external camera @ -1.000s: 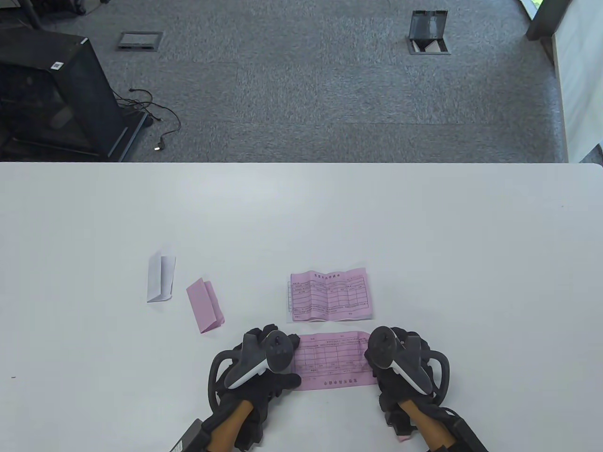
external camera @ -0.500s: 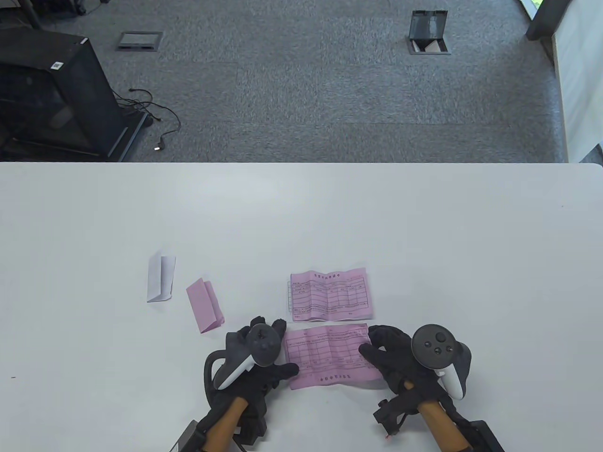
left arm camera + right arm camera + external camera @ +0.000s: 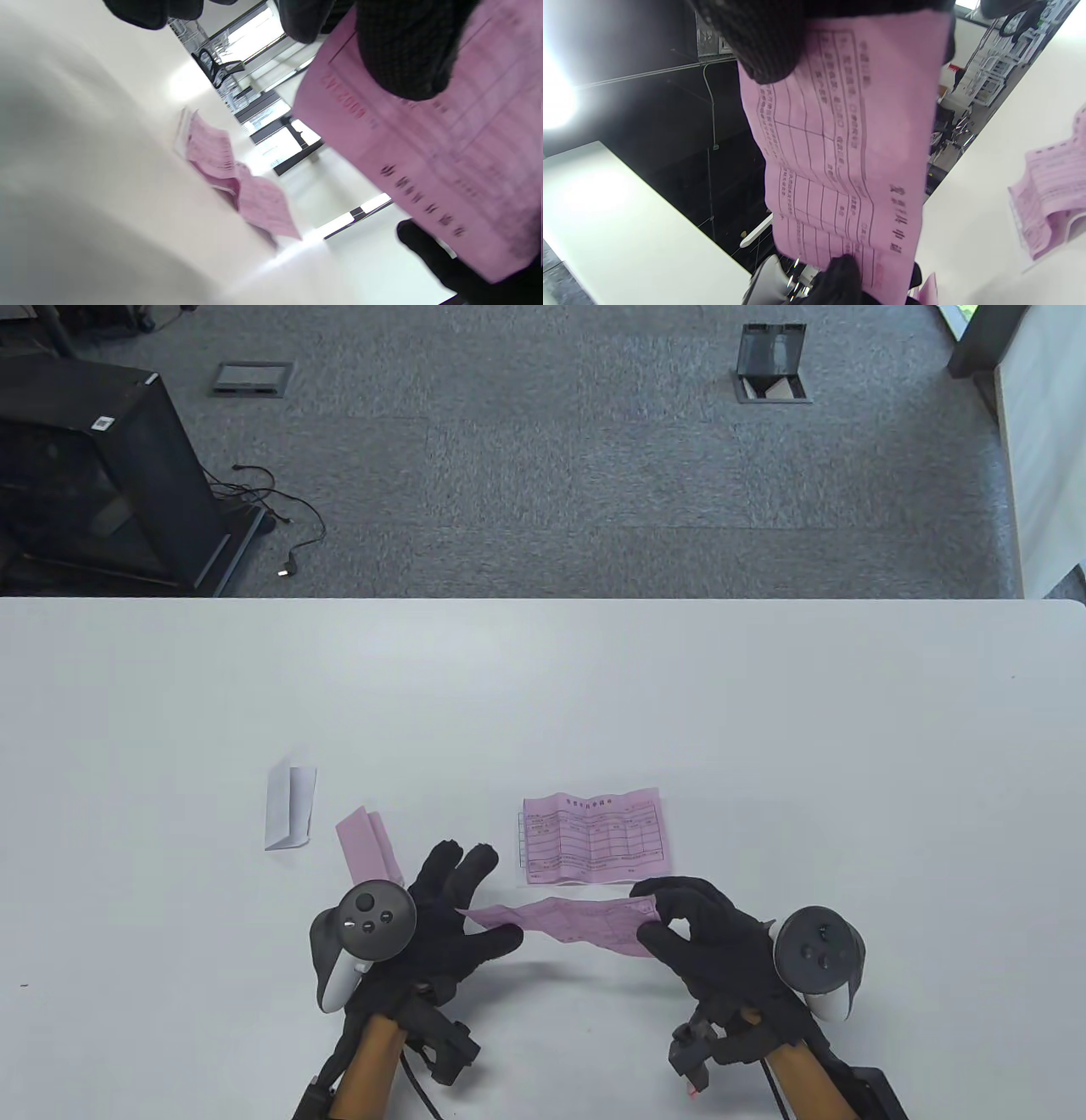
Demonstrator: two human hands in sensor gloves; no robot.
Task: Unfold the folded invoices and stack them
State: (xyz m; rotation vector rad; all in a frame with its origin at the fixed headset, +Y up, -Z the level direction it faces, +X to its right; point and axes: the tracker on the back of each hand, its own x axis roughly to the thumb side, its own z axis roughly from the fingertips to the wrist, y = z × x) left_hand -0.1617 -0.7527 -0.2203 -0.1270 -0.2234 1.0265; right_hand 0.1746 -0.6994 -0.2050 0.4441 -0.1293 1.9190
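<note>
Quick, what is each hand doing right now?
Left hand: pinches one end of the pink invoice.
Right hand: pinches the other end.

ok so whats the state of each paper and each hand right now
held invoice: unfolded, lifted off the table, stretched between both hands
stack: unfolded, lying flat on the table
pink folded invoice: still folded, on the table
white folded invoice: still folded, on the table
left hand: pinches the held invoice's left end
right hand: pinches its right end
</note>
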